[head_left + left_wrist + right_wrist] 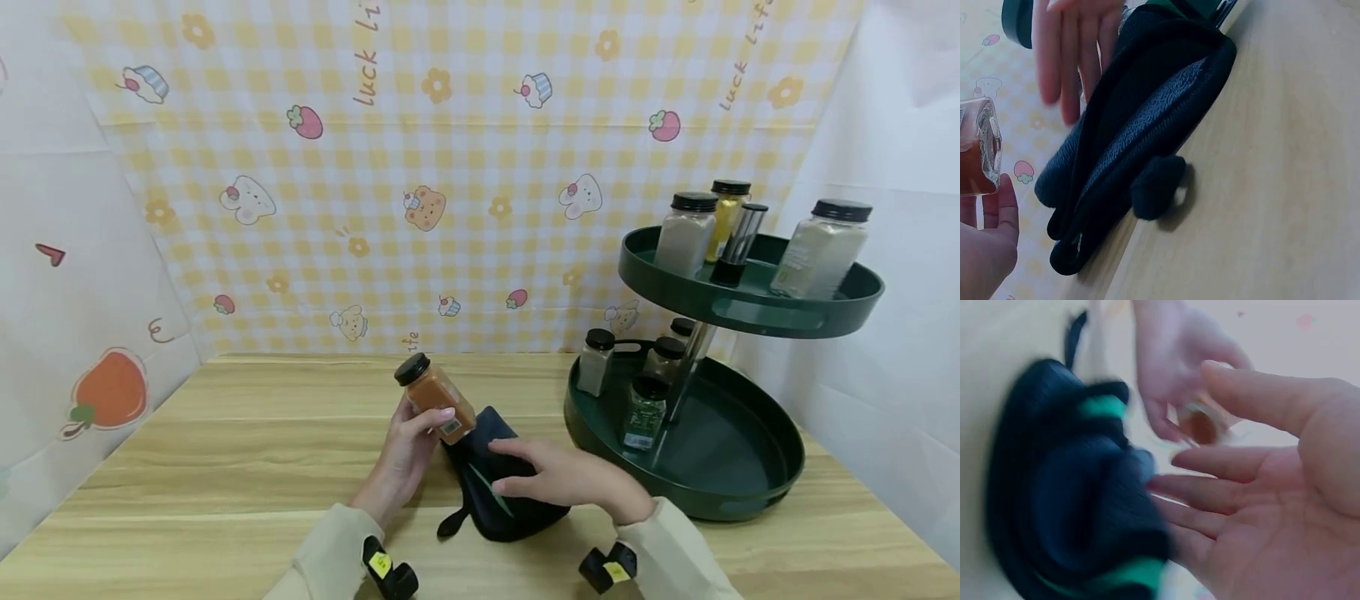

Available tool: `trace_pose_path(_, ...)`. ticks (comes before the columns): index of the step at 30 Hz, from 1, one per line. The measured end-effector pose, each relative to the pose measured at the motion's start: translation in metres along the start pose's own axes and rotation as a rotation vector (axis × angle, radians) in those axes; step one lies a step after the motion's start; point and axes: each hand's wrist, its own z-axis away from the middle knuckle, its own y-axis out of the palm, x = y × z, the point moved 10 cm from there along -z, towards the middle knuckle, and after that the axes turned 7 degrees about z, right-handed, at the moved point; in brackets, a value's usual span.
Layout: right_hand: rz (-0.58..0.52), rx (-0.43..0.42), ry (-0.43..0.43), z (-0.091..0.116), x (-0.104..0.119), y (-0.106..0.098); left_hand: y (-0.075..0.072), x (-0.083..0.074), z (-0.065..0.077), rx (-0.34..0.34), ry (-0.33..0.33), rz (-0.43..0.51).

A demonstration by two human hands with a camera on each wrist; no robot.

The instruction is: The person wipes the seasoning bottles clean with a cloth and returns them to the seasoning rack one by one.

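My left hand (408,446) grips a clear spice jar (442,400) of orange-brown powder. The jar is tilted, its black lid up and to the left. Below it on the table lies a folded dark navy cloth (517,500) with a small loop at one end and a green strip showing. My right hand (558,475) is over this cloth with its fingers spread and nothing in its palm. In the left wrist view, a rolled dark edge and a textured inner layer show on the cloth. The right wrist view is blurred, with the open palm beside the cloth.
A dark green two-tier round tray (750,500) stands at the right. Its upper tier (787,312) holds jars with black lids and a slim metallic cylinder (741,242). Several smaller jars, one with green flakes (645,412), stand on the lower tier. A checked cloth backdrop (480,167) rises behind the table.
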Motion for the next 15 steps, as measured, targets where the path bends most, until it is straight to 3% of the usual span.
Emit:
trace_pose_path(3, 0.037, -0.035, 0.012, 0.013, 0.001, -0.019, -0.001, -0.001, -0.001, -0.003, 0.001, 0.002)
trace_pose_path(6, 0.119, -0.081, 0.078, 0.028, -0.006, -0.04, -0.001, -0.001, -0.001, -0.001, 0.003, 0.008)
trace_pose_path(12, 0.3, -0.038, 0.35, 0.057, -0.054, -0.062, 0.0, -0.002, -0.001, 0.007, 0.01, 0.006)
trace_pose_path(15, 0.325, 0.012, 0.475, 0.071, -0.08, -0.065, 0.0, -0.001, 0.0, 0.009, 0.007, 0.004)
